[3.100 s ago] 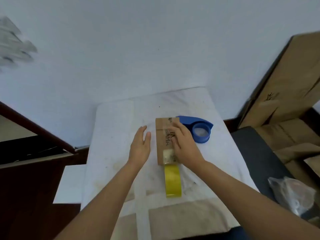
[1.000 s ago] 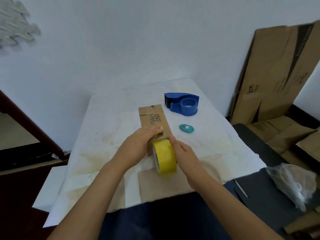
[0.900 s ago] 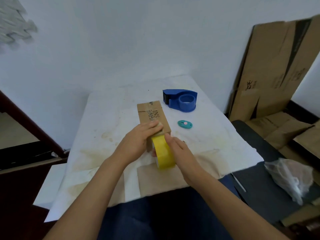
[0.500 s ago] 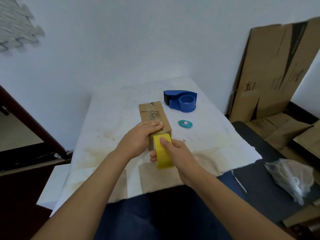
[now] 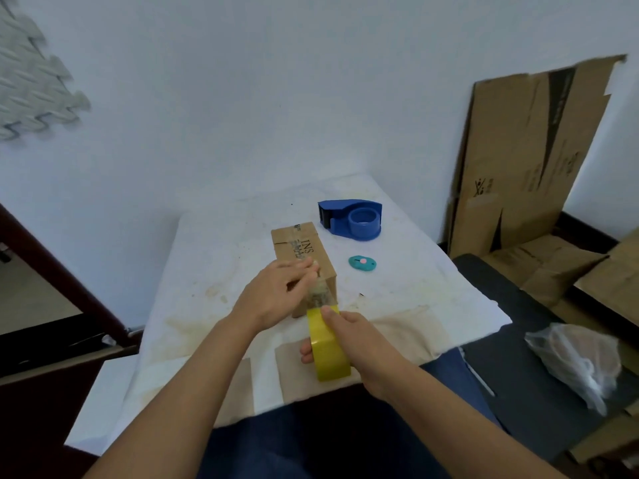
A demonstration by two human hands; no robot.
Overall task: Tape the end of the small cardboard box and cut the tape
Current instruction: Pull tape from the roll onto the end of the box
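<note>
A small table (image 5: 214, 257) draped in a stained white cloth stands against a pale blue-white wall, with a dark wooden frame at the left edge of view. Flattened brown cardboard sheets (image 5: 525, 157) lean against the wall to the right, above a dark mat where a crumpled clear plastic bag (image 5: 577, 361) lies. A grey interlocking foam tile (image 5: 31, 88) hangs on the wall at upper left.

On the cloth, the small brown cardboard box (image 5: 304, 250) printed "INS" lies lengthwise, its near end toward the person. Beyond it sits a blue plastic tape dispenser (image 5: 352, 219), and just right of the box a small teal box cutter (image 5: 362, 263) with a pink button, both apart from the box.

The left hand (image 5: 276, 292) rests on the box's near top edge, fingers pressing the clear strip of tape down there. The right hand (image 5: 352, 337) is closed around the yellow roll of packing tape (image 5: 326, 344), held near the table's front edge; the strip runs from it up to the box end.
</note>
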